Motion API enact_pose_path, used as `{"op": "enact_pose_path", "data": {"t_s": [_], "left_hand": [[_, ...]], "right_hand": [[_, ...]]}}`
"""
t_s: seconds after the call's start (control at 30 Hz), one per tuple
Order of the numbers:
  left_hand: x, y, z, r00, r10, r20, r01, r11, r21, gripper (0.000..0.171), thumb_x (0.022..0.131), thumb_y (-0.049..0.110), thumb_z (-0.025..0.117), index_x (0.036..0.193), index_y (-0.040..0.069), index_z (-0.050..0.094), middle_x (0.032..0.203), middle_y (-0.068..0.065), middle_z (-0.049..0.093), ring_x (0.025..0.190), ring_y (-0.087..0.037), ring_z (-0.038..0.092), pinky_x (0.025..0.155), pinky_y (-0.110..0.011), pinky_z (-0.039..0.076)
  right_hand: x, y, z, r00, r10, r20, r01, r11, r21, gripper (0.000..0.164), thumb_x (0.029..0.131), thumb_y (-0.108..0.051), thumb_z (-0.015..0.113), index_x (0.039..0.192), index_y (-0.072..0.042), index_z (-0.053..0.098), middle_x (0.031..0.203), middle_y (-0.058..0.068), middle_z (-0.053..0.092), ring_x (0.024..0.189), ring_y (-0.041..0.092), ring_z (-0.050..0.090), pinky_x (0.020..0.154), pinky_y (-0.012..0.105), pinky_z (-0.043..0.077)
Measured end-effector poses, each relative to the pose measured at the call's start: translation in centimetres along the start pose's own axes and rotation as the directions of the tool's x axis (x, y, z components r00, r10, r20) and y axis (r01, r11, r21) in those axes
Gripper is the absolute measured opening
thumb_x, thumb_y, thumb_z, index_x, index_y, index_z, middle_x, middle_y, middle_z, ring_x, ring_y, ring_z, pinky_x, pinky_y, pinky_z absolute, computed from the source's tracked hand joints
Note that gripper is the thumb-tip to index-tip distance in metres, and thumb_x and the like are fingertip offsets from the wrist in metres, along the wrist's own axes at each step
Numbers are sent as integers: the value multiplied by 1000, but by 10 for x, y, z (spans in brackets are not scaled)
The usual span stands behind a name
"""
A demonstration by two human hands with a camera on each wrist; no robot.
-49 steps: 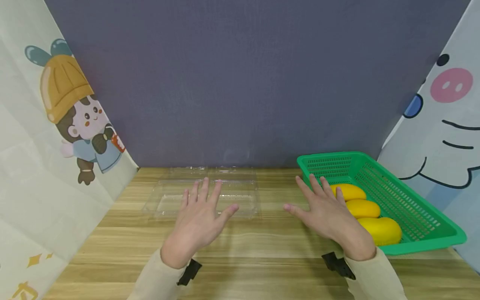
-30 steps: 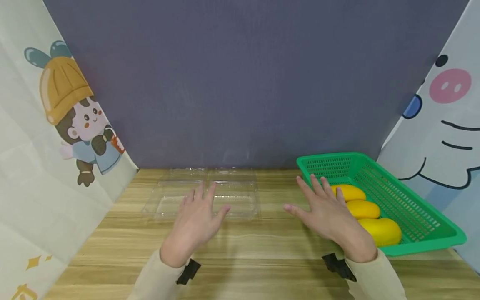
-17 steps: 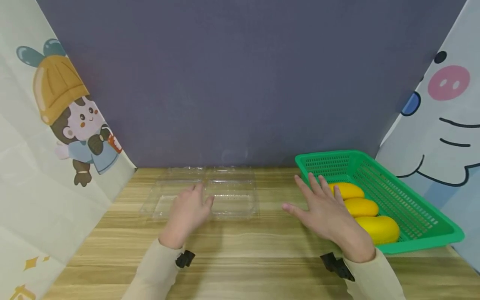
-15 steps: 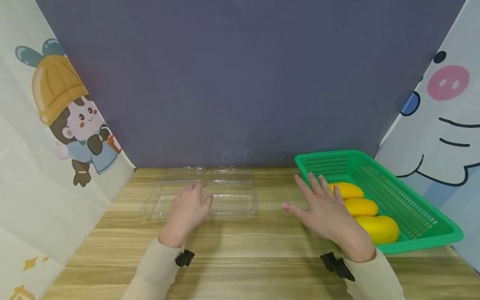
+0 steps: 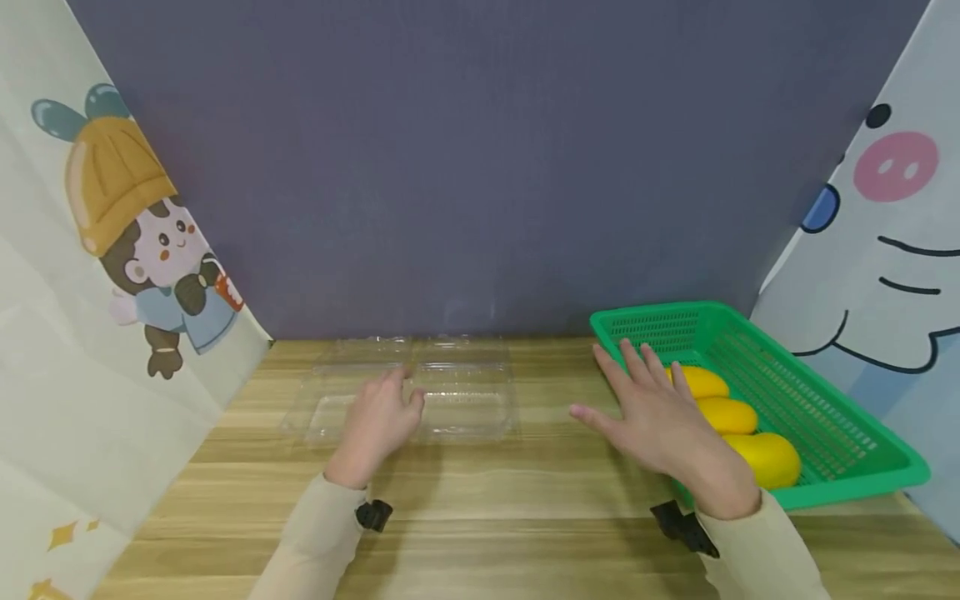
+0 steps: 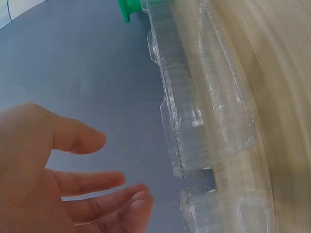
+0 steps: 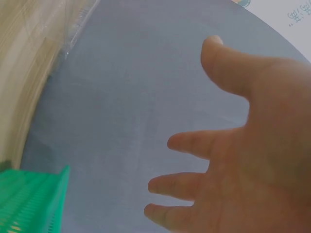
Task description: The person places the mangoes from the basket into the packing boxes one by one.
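My left hand point(image 5: 378, 421) hovers over the clear plastic container point(image 5: 465, 408) at centre left. In the left wrist view its fingers point(image 6: 92, 182) are loosely bent, holding nothing, with a gap to the container's edge point(image 6: 170, 136). Hinged sections of the container show behind its front compartments. My right hand point(image 5: 663, 425) is spread over the near left side of the green basket point(image 5: 847, 400), palm down and holding nothing. Three yellow mangoes point(image 5: 765, 458) lie in that basket, partly covered by the hand. The right wrist view shows straight, separated fingers point(image 7: 180, 185).
A wooden table point(image 5: 495, 533) bears both container and basket. Behind it rises a dark grey panel point(image 5: 480, 167). Printed cloths flank the table, a cartoon child point(image 5: 168, 250) on the left and a pig-nosed figure point(image 5: 896, 167) on the right.
My left hand has shifted slightly left, and its spread fingers have curled inward over the container. The right hand stays nearly in place, spread. Container, basket and mangoes have not moved.
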State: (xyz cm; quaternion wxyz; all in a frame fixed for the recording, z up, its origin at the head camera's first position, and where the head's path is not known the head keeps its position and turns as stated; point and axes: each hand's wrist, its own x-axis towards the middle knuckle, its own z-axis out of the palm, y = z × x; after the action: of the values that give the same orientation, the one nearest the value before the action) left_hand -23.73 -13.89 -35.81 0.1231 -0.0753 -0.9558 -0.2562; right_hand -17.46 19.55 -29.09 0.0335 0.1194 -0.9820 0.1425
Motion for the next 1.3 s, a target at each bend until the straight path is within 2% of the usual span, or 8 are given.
{"op": "enact_pose_path", "data": {"t_s": [0.27,0.47,0.6,0.7,0.8,0.9,1.1,1.3], "left_hand": [[1,2,4,999,-2,46,-1,999,51,44,99,26,58,125,-9,64,130,-28,61,117,-46,59,95,-58,50],[0,4,8,998,-20,64,15,997,79,46,98,25,57,120,-14,64,123,-32,63,112,-48,61,92,-58,51],[1,5,11,998,-32,61,28,997,72,40,96,20,58,114,-16,66,114,-31,66,100,-45,65,86,-56,53],[3,5,13,997,-45,55,41,996,78,27,92,9,59,103,-13,68,97,-25,67,83,-37,64,76,-52,55],[5,5,15,996,-65,65,60,995,73,14,82,-4,59,92,-9,67,83,-17,63,69,-30,58,64,-46,54],[7,4,14,993,-81,83,75,995,73,15,73,-9,61,87,-6,66,80,-14,60,67,-27,55,61,-43,53],[9,5,15,991,-86,100,79,995,68,18,70,-12,65,86,-6,66,81,-14,61,69,-28,57,64,-43,54],[9,4,15,987,-118,109,115,993,37,21,72,-11,66,93,-9,66,80,-15,62,66,-28,57,59,-38,52]], "right_hand": [[7,5,-22,999,-31,19,32,999,-17,94,96,-70,47,162,-9,20,163,32,9,148,56,5,111,76,6],[12,11,-36,999,-16,37,20,993,-118,100,93,-79,37,163,-10,18,163,33,11,147,56,7,112,75,9],[14,16,-44,999,-1,44,8,988,-156,99,94,-78,35,162,-8,21,162,33,13,147,57,10,112,75,9],[18,23,-49,999,0,50,7,989,-151,97,95,-75,39,161,-6,21,161,34,14,146,58,11,111,75,10],[23,32,-52,998,-13,56,19,993,-116,96,97,-72,41,161,-3,20,161,37,13,145,59,11,110,76,11],[28,40,-53,998,-25,60,30,997,-75,96,98,-70,43,161,-1,18,160,39,12,145,59,12,110,75,14],[34,57,-55,997,20,76,-16,998,-54,99,96,-72,42,162,-3,14,159,40,10,144,59,12,110,75,17],[37,66,-56,994,40,101,-32,997,-77,100,96,-73,40,161,-1,16,159,40,11,144,59,12,110,74,16]]}}
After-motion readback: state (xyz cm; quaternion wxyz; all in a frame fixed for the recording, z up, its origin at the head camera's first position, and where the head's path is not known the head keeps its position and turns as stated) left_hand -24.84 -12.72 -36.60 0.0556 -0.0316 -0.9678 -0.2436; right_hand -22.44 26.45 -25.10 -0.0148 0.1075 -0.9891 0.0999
